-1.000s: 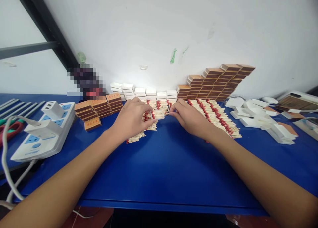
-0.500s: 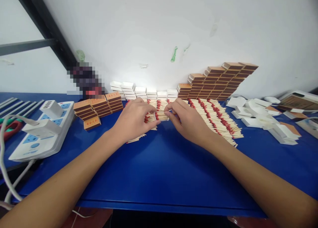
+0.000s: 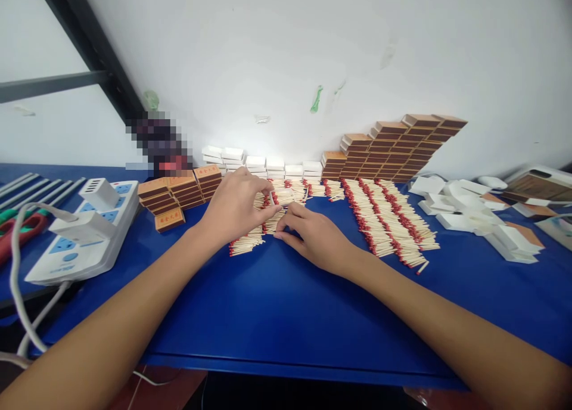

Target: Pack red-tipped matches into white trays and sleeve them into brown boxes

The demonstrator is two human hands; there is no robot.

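Note:
Between thumb and fingers, my left hand holds a small white tray over the red-tipped matches. My right hand is just below and right of it, thumb and fingers brought together at the near edge of the matches; what they hold, if anything, is too small to make out. Rows of loose matches lie to the right on the blue table, and another heap is partly hidden by my left hand. White trays are stacked behind, along the wall.
Brown matchboxes rise in steps at the back right; a smaller stack stands left. Opened white trays are scattered at the right. A power strip with plugs and cables, and red-handled scissors, lie at the left.
My right hand has moved left and down, away from the white tray. The tray has tilted slightly and stays in my left hand. The view has shifted a little.

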